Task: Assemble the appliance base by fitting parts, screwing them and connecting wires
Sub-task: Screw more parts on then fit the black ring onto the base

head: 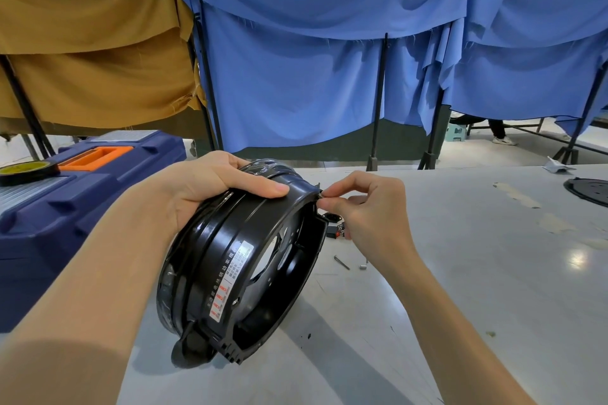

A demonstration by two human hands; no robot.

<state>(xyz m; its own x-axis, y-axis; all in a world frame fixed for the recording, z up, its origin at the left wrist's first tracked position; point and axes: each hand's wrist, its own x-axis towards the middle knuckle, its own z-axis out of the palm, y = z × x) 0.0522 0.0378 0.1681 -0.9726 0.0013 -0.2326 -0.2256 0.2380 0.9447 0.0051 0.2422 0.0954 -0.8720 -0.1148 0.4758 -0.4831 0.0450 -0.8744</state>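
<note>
My left hand (pixel 210 187) grips the top of a round black appliance base (pixel 237 266), held tilted on its edge above the grey table (pixel 460 256). A white rating label runs along the base's side wall. My right hand (pixel 362 207) pinches a tiny dark part, too small to identify, at the upper right rim of the base. Behind that hand lies a small black connector part with red bits (pixel 335 228). A screw (pixel 342 262) and a small metal piece (pixel 362 267) lie on the table to the right of the base.
A blue tool case (pixel 82 207) with an orange handle stands at the left, a yellow-green tape roll (pixel 28 171) on it. A black round plate (pixel 589 191) lies at the far right edge. Blue and brown cloths hang on frames behind the table.
</note>
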